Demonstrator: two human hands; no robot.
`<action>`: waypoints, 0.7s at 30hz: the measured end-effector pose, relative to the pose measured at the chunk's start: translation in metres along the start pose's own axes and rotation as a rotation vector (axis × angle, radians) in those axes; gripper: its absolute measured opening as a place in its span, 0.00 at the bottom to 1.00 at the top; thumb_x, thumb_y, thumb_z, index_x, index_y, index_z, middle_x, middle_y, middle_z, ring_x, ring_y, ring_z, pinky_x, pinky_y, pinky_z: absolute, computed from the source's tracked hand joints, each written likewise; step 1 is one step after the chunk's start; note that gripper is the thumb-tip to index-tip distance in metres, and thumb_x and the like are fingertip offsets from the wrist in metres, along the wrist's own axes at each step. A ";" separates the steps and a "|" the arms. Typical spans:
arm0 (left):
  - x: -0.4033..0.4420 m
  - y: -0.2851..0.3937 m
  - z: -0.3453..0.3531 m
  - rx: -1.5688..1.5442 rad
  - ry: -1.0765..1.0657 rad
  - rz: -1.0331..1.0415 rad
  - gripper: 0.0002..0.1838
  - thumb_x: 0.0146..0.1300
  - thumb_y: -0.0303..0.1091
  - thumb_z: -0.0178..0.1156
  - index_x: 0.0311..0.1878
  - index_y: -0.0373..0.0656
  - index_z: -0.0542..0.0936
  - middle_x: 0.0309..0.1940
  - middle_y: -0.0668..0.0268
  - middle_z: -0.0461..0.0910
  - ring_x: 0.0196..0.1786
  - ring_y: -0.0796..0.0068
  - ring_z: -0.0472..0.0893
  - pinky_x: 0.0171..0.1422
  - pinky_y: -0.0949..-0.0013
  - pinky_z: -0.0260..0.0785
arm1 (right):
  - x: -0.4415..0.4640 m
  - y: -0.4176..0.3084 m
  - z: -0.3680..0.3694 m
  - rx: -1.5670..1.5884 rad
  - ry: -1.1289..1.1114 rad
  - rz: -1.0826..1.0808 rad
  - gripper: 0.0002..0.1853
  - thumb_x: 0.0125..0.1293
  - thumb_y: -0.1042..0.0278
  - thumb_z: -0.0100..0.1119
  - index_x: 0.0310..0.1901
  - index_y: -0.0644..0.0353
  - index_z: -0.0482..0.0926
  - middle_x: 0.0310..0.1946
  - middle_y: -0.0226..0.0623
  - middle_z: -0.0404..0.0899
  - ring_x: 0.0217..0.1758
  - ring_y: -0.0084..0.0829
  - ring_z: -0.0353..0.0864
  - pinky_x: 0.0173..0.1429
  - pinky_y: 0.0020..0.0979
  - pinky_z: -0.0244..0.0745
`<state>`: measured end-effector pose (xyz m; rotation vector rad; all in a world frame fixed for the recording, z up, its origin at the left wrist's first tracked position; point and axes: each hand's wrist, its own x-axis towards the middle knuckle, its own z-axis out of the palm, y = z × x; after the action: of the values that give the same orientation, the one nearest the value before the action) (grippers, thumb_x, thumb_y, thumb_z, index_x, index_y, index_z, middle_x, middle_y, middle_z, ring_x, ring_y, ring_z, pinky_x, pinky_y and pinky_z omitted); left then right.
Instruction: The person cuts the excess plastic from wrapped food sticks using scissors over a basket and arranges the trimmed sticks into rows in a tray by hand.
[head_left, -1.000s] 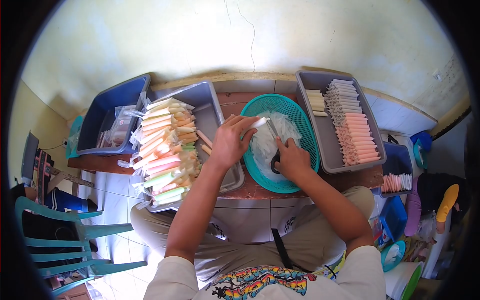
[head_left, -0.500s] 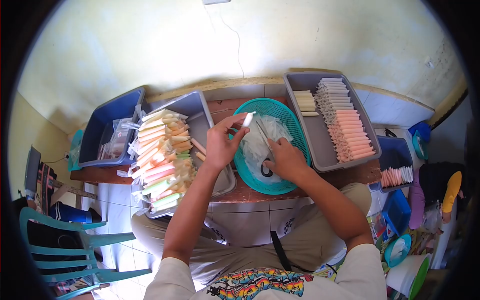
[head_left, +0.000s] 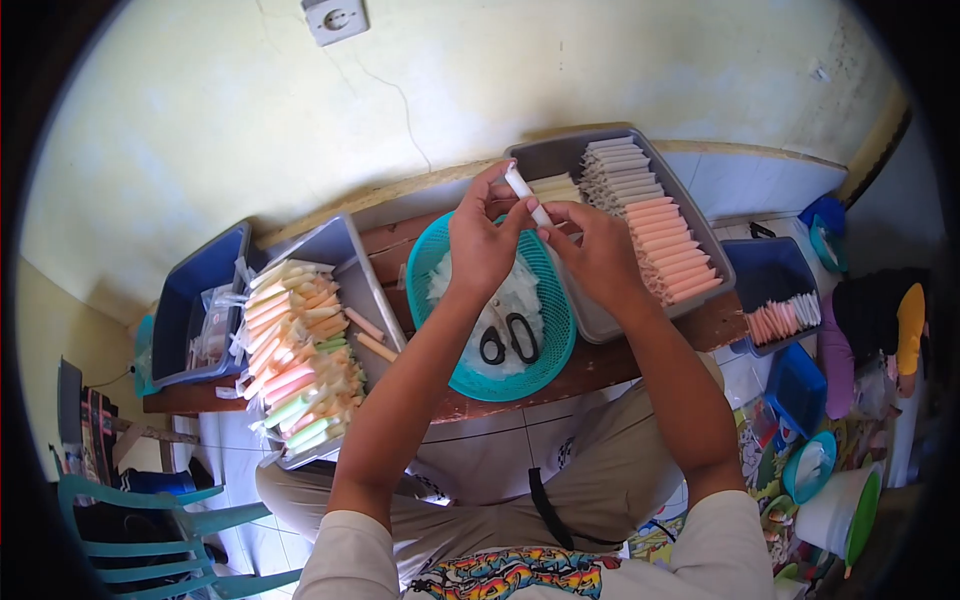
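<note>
A slim white ice pop in a plastic tube [head_left: 524,188] is held over the far side of the teal basket. My left hand [head_left: 484,240] pinches its upper part, and my right hand [head_left: 603,256] grips its lower end between thumb and fingers. Below them, black-handled scissors [head_left: 522,338] lie on clear plastic scraps [head_left: 465,350] inside the teal mesh basket [head_left: 562,350]. To the right is a grey tray [head_left: 598,322] with neat rows of pale ice pops [head_left: 625,165] and pink ice pops [head_left: 670,255].
Another grey tray [head_left: 362,270] at the left carries a heap of mixed-colour ice pops [head_left: 300,370], beside a blue bin [head_left: 208,265]. Everything rests on a low wooden bench [head_left: 590,375]. A blue bin [head_left: 775,255] and a person's yellow sleeve [head_left: 909,325] are at the right.
My right hand has let go of the scissors, which now lie in the basket, and has taken hold of the ice pop's lower end. Both hands are farther right over the basket. The view has shifted.
</note>
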<state>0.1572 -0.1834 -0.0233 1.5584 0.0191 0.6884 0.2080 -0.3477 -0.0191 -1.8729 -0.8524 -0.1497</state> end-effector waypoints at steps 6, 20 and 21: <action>0.024 -0.036 0.035 -0.039 0.014 -0.032 0.20 0.73 0.24 0.70 0.66 0.37 0.82 0.43 0.62 0.89 0.49 0.75 0.90 0.51 0.69 0.87 | 0.013 0.037 -0.031 -0.201 0.052 -0.007 0.12 0.69 0.67 0.73 0.51 0.59 0.90 0.44 0.47 0.91 0.46 0.48 0.91 0.51 0.46 0.84; 0.069 -0.097 0.040 1.099 -0.244 0.297 0.11 0.65 0.36 0.72 0.49 0.48 0.93 0.44 0.56 0.92 0.50 0.54 0.91 0.69 0.50 0.74 | 0.076 0.154 -0.033 -0.609 -0.096 -0.172 0.09 0.68 0.67 0.66 0.46 0.53 0.92 0.43 0.39 0.90 0.55 0.44 0.86 0.61 0.46 0.82; 0.072 -0.097 0.043 1.204 -0.299 0.338 0.10 0.65 0.35 0.71 0.48 0.50 0.94 0.43 0.57 0.92 0.51 0.55 0.91 0.76 0.49 0.70 | 0.078 0.159 -0.032 -0.625 -0.111 -0.168 0.09 0.68 0.68 0.66 0.45 0.53 0.92 0.43 0.39 0.91 0.55 0.44 0.87 0.61 0.46 0.83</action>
<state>0.2722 -0.1793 -0.0802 2.8610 -0.0684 0.7310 0.3722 -0.3716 -0.0879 -2.4005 -1.1292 -0.4623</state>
